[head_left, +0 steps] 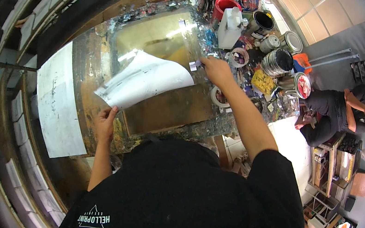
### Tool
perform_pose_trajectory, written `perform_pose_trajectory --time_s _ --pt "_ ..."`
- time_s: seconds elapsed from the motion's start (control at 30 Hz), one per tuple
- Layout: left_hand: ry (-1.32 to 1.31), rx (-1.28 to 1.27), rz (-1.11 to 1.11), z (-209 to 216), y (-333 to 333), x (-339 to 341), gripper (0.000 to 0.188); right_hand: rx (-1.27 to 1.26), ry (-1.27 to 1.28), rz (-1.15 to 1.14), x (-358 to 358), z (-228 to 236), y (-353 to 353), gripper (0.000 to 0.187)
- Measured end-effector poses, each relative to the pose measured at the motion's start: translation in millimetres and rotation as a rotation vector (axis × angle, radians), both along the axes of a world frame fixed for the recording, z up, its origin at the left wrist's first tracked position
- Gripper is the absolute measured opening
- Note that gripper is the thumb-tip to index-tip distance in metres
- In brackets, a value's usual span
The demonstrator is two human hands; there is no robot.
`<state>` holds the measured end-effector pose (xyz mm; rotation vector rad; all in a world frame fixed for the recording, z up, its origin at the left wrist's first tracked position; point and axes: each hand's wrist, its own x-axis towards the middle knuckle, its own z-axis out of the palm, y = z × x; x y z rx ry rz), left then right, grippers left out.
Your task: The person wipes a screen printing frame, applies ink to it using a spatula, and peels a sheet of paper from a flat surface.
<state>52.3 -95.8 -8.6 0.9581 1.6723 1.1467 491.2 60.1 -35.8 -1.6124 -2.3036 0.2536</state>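
Note:
A large white sheet lies curled over a glossy yellowish panel on the paint-stained worktable. Its near left corner is pinched between the thumb and fingers of my left hand, which lifts that edge. Dark smudges mark the sheet's left end. My right hand reaches to the panel's right side, fingers drawn together beside a small white tab. What those fingertips grip, if anything, is too small to make out. A brown flat surface shows below the sheet's near edge.
Another white sheet covers the table's left end. Paint cans, a white jug, a red bucket and a yellow sponge-like block crowd the right side. A person sits beyond. Racks stand left.

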Motion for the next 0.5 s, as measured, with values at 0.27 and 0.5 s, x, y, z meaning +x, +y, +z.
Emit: perform_pose_trajectory --time_s 0.27,0.5 --pt "0.059 -0.017 0.063 23 -17 27 0.02 -0.159 -0.489 0.306 -20 -72 125 0.025" --pt "0.146 0.052 0.024 26 -20 38 0.023 -0.25 -0.275 0.01 -28 -6 106 0.032"
